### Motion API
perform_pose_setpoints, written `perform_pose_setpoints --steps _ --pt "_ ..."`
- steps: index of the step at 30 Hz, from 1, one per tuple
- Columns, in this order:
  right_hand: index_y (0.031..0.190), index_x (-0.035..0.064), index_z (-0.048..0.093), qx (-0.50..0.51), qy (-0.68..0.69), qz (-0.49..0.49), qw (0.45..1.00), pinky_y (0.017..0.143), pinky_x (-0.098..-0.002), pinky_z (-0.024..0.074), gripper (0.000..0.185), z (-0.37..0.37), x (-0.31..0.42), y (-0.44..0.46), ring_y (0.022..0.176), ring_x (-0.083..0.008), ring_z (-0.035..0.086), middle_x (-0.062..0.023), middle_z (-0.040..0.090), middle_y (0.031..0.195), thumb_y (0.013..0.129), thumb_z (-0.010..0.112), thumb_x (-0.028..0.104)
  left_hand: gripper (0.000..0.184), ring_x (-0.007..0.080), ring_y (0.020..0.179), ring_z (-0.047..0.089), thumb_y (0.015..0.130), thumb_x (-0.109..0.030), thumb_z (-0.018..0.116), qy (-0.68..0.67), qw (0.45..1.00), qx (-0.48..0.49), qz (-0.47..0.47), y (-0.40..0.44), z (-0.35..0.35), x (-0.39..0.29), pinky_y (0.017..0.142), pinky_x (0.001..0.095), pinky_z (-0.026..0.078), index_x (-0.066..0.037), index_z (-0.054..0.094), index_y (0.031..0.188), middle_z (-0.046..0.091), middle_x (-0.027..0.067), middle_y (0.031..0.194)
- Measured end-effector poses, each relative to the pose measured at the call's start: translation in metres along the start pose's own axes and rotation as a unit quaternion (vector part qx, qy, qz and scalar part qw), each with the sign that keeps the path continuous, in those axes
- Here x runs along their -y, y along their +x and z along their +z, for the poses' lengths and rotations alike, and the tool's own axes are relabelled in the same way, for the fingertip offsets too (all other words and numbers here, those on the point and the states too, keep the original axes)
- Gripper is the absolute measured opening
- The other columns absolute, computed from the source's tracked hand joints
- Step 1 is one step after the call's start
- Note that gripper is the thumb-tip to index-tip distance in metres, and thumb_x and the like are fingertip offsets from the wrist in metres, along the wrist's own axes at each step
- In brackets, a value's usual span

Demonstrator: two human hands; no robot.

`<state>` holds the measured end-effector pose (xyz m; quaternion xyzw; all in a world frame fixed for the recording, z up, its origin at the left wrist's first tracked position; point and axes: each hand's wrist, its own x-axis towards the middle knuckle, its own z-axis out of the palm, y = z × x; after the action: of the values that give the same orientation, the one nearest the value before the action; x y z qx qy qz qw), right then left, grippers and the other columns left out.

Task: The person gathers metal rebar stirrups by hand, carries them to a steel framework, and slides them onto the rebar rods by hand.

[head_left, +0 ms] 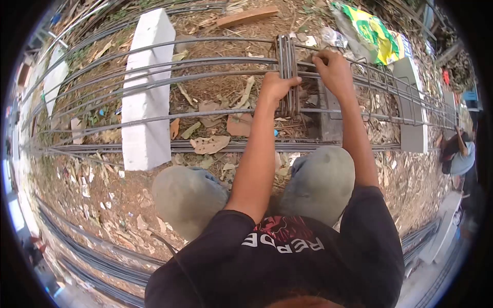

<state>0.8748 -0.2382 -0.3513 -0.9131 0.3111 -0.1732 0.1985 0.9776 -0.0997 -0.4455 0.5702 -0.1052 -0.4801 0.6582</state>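
My left hand (278,87) is wrapped against a stack of rectangular steel stirrups (287,97), its thumb lying across the front of them. The stirrups stand pressed together around several long rebars (221,61). To the right of the stack, my right hand (334,74) is closed, with thumb and forefinger curled together close to the upper rebar. Whatever is between those fingertips is too small to make out. Farther right, several single stirrups (367,87) hang spaced apart along the bars.
A white block (148,92) on the left and a grey block (412,110) on the right support the rebars. Above lie a wooden plank (247,17) and a green-yellow bag (371,33). Another person (459,154) crouches at far right. More rebars (97,251) lie at lower left.
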Motion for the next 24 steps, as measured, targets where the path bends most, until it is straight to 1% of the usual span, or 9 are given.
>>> perform_pose_setpoints --steps 2,4,6,9,12,13,19,22,24 --pt "0.099 -0.0013 0.073 0.080 0.048 0.047 0.995 0.070 -0.0398 0.0528 0.032 0.003 -0.002 -0.020 0.073 -0.0316 0.069 -0.0185 0.071 0.079 0.089 0.067 0.029 0.025 0.0206 0.064 0.071 0.081 -0.015 0.083 0.086 0.996 -0.035 -0.002 -0.003 -0.001 -0.007 0.053 0.0352 0.056 0.004 0.073 0.093 0.074 0.0140 0.082" --pt "0.095 -0.0012 0.073 0.141 0.070 0.078 0.984 0.068 -0.0392 0.0522 0.032 0.020 0.003 -0.045 0.070 -0.0286 0.069 -0.0183 0.070 0.077 0.087 0.071 0.029 0.026 0.0211 0.064 0.071 0.082 -0.016 0.083 0.056 0.998 -0.029 -0.024 -0.005 -0.003 -0.008 0.052 0.0348 0.055 0.005 0.072 0.093 0.073 0.0140 0.083" --pt "0.091 -0.0022 0.072 0.096 0.120 0.029 0.988 0.068 -0.0399 0.0522 0.030 0.050 -0.006 -0.060 0.068 -0.0279 0.068 -0.0179 0.069 0.074 0.084 0.075 0.027 0.026 0.0206 0.063 0.070 0.084 -0.018 0.082 0.070 0.997 -0.035 -0.024 0.001 -0.007 -0.004 0.051 0.0360 0.057 0.004 0.072 0.093 0.073 0.0134 0.083" --pt "0.088 -0.0035 0.071 0.072 0.143 0.047 0.986 0.064 -0.0383 0.0516 0.025 0.058 -0.003 -0.060 0.063 -0.0227 0.066 -0.0153 0.069 0.071 0.083 0.076 0.021 0.024 0.0212 0.063 0.071 0.087 -0.019 0.080 0.054 0.997 -0.029 -0.049 -0.001 -0.013 -0.007 0.053 0.0369 0.060 0.002 0.070 0.094 0.072 0.0125 0.082" --pt "0.086 -0.0044 0.069 0.161 0.277 0.116 0.940 0.059 -0.0371 0.0507 0.023 0.048 -0.009 -0.054 0.058 -0.0179 0.065 -0.0117 0.067 0.068 0.085 0.075 0.018 0.023 0.0199 0.060 0.069 0.088 -0.019 0.078 0.047 0.997 -0.033 -0.056 -0.004 -0.012 -0.010 0.051 0.0346 0.058 0.000 0.070 0.097 0.071 0.0109 0.079" --pt "0.086 -0.0034 0.069 0.156 0.246 0.110 0.950 0.054 -0.0334 0.0500 0.019 0.041 -0.012 -0.052 0.055 -0.0128 0.061 -0.0077 0.065 0.065 0.087 0.074 0.015 0.022 0.0194 0.059 0.068 0.088 -0.018 0.078 0.056 0.996 -0.045 -0.050 -0.005 -0.012 -0.010 0.051 0.0340 0.057 0.000 0.070 0.098 0.071 0.0106 0.078" --pt "0.090 -0.0018 0.069 0.138 0.203 0.193 0.950 0.048 -0.0277 0.0496 0.014 0.006 -0.072 -0.063 0.054 -0.0106 0.060 -0.0051 0.063 0.062 0.091 0.070 0.012 0.024 0.0187 0.057 0.065 0.087 -0.021 0.080 0.107 0.989 -0.092 -0.035 -0.019 -0.003 -0.018 0.049 0.0332 0.055 -0.001 0.069 0.094 0.068 0.0087 0.075" --pt "0.086 -0.0021 0.071 0.110 0.175 0.165 0.964 0.056 -0.0327 0.0538 0.019 0.003 -0.093 -0.066 0.054 -0.0183 0.068 -0.0105 0.068 0.061 0.086 0.072 0.017 0.022 0.0190 0.058 0.066 0.088 -0.020 0.078 0.119 0.988 -0.084 -0.053 -0.024 0.001 -0.024 0.050 0.0331 0.056 -0.001 0.068 0.095 0.068 0.0091 0.075" --pt "0.087 -0.0019 0.071 0.125 0.188 0.179 0.958 0.059 -0.0338 0.0552 0.020 0.003 -0.093 -0.064 0.055 -0.0185 0.069 -0.0110 0.069 0.063 0.086 0.073 0.018 0.021 0.0183 0.061 0.067 0.089 -0.019 0.078 0.113 0.990 -0.062 -0.056 -0.014 -0.007 -0.017 0.052 0.0316 0.056 -0.001 0.069 0.096 0.070 0.0090 0.078"
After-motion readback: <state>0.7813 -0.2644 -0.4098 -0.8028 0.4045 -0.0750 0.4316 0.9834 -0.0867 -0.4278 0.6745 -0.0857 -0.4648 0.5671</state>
